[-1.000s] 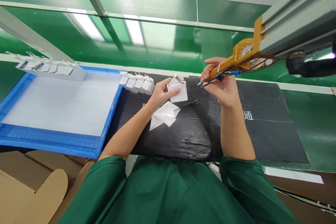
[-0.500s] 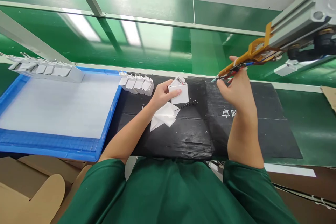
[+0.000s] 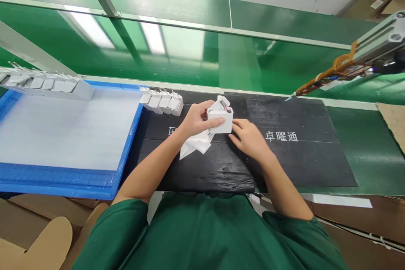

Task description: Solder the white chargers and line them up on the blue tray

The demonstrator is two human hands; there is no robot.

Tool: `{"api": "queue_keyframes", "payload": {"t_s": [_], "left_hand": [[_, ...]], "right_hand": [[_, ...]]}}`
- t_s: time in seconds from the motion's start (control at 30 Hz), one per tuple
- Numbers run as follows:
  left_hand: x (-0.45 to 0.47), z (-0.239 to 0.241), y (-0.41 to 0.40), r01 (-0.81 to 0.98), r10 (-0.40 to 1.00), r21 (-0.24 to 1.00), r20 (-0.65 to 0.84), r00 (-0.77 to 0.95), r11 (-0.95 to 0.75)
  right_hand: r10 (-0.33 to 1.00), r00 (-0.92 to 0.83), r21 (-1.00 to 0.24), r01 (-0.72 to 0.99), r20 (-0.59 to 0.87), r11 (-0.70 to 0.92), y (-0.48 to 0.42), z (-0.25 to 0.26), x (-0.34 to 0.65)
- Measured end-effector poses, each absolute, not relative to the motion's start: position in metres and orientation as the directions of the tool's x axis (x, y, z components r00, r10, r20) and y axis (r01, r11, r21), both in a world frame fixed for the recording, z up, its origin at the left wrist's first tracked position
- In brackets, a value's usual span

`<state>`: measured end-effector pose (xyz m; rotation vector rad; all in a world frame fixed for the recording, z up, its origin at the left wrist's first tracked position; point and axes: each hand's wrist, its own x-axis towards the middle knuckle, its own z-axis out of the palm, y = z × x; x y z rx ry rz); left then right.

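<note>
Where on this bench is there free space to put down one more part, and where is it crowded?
Free: the white foam sheet in the blue tray, in front of the row of chargers at its far edge; also the black mat right of the right hand. Crowded: mid-mat, where the left hand grips a white charger over a cloth.

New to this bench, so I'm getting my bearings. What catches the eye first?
At centre, on the black mat, the left hand grips a white plug housing, with the right hand beside it. Left lies a big blue tray; upper right, an orange tool juts from a rail.
</note>
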<state>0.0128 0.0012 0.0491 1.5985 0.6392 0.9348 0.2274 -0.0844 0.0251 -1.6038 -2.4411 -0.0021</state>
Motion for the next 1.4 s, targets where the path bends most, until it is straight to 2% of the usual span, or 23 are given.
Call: {"api": "queue_keyframes", "payload": {"t_s": [0.17, 0.23, 0.3, 0.4, 0.5, 0.57, 0.6, 0.67, 0.73, 0.9, 1.1, 1.4], "left_hand": [[0.012, 0.049, 0.0, -0.079, 0.821, 0.973, 0.225, 0.525, -0.216], [0.011, 0.048, 0.001, -0.09, 0.83, 0.976, 0.216, 0.515, -0.199], [0.011, 0.048, 0.001, -0.09, 0.837, 0.978, 0.206, 0.506, -0.187], [0.011, 0.049, 0.0, -0.095, 0.836, 0.981, 0.192, 0.515, -0.167], [0.012, 0.051, -0.002, -0.105, 0.827, 0.981, 0.194, 0.528, -0.163], [0.013, 0.052, -0.005, -0.098, 0.818, 0.98, 0.197, 0.541, -0.172], [0.014, 0.052, -0.006, -0.089, 0.811, 0.98, 0.198, 0.55, -0.179], [0.015, 0.054, -0.009, -0.062, 0.802, 0.978, 0.2, 0.562, -0.2], [0.016, 0.057, -0.013, -0.022, 0.795, 0.972, 0.205, 0.571, -0.234], [0.017, 0.066, -0.022, 0.042, 0.776, 0.946, 0.237, 0.585, -0.321], [0.018, 0.071, -0.025, 0.055, 0.774, 0.929, 0.27, 0.573, -0.365], [0.017, 0.07, -0.025, 0.049, 0.778, 0.933, 0.267, 0.568, -0.355]], "right_hand": [[0.872, -0.437, 0.048, 0.898, 0.22, 0.438, -0.073, 0.005, 0.207], [0.857, -0.46, 0.064, 0.886, 0.232, 0.458, -0.074, 0.005, 0.214], [0.846, -0.463, 0.028, 0.881, 0.264, 0.473, -0.077, 0.008, 0.225], [0.854, -0.321, -0.171, 0.893, 0.409, 0.417, -0.081, 0.016, 0.242], [0.818, -0.019, -0.497, 0.786, 0.574, 0.367, -0.087, 0.035, 0.244], [0.723, 0.147, -0.631, 0.622, 0.675, 0.464, -0.091, 0.052, 0.235], [0.663, 0.202, -0.643, 0.553, 0.721, 0.53, -0.093, 0.06, 0.229], [0.566, 0.241, -0.6, 0.502, 0.789, 0.623, -0.094, 0.074, 0.215], [0.529, 0.212, -0.55, 0.536, 0.822, 0.64, -0.095, 0.08, 0.203], [0.541, 0.041, -0.453, 0.601, 0.84, 0.658, -0.094, 0.077, 0.192], [0.494, -0.044, -0.345, 0.661, 0.868, 0.666, -0.094, 0.073, 0.19], [0.515, -0.015, -0.389, 0.637, 0.857, 0.666, -0.093, 0.071, 0.187]]}}
